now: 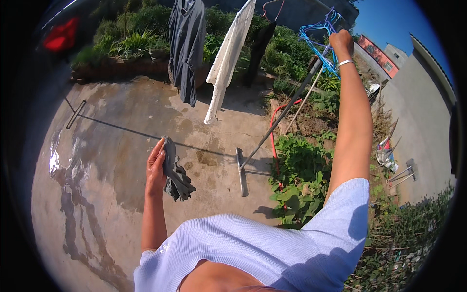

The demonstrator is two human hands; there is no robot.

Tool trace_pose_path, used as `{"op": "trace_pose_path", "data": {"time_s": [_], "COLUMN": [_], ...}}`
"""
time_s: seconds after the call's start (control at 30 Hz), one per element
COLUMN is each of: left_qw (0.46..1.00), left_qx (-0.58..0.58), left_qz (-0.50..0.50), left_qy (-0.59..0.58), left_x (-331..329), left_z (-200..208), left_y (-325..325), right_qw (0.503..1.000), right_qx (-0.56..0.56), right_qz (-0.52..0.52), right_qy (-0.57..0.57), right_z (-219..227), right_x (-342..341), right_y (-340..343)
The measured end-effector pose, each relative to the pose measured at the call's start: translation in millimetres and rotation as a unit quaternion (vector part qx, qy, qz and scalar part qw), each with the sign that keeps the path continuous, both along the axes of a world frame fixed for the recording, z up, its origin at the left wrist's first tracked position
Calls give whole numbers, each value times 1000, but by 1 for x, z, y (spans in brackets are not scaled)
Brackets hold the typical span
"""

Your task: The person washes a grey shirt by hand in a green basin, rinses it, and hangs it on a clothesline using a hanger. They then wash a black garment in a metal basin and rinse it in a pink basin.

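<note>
My left hand (155, 168) is closed on a crumpled dark grey cloth garment (176, 175), which hangs down from the fingers over the concrete. Stretched up to the upper right, my right hand (342, 43) is closed at a bunch of blue clothes hangers (318, 31). These hang near the end of the drying rack, and the fingers partly hide behind the fist. A grey long garment (186, 48), a white spotted cloth (229, 63) and a black garment (260, 48) hang in a row from the rack ahead of me.
The rack's slanting metal pole (282, 114) stands on a T-shaped foot (242, 173). A red hose (273, 141) runs beside green plants (301, 180). Wet patches mark the concrete floor (121, 180). A grey wall (413, 107) rises at the right, and something red (61, 34) shows far left.
</note>
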State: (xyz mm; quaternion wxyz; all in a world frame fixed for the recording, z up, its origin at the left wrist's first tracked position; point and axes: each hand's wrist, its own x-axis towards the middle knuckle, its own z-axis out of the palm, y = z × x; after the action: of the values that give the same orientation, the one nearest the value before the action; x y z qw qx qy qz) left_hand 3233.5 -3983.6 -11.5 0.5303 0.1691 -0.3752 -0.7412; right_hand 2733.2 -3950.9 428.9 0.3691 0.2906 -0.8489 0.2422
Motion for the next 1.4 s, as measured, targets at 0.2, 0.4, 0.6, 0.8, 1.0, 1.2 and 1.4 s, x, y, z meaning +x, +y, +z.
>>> {"op": "trace_pose_path", "data": {"time_s": [0.2, 0.4, 0.6, 0.8, 1.0, 1.2, 1.4], "left_qw": [999, 1000, 997, 987, 979, 943, 987], "left_qx": [2, -2, -22, -77, -108, -282, -32], "left_qz": [-42, -22, -41, -121, -173, -153, -103], "left_qy": [-13, 1, 64, 68, 12, -88, -118], "left_x": [-8, -1, -28, -71, -86, -77, -48], "left_z": [20, 42, 64, 64, 51, 52, 4], "left_y": [-4, 4, 48, 80, 106, 103, 93], "right_qw": [992, 918, 646, 541, 702, 695, 611], "right_qx": [-77, -285, -274, -158, -17, -41, -140], "right_qz": [65, 273, 524, 481, 550, 537, 489], "right_qy": [76, 43, -483, -671, -451, -477, -606], "right_z": [-14, -198, -369, -412, -400, -398, -380], "right_x": [-39, 67, 201, 223, 251, 246, 244], "right_y": [23, 125, 201, 164, 131, 119, 137]}}
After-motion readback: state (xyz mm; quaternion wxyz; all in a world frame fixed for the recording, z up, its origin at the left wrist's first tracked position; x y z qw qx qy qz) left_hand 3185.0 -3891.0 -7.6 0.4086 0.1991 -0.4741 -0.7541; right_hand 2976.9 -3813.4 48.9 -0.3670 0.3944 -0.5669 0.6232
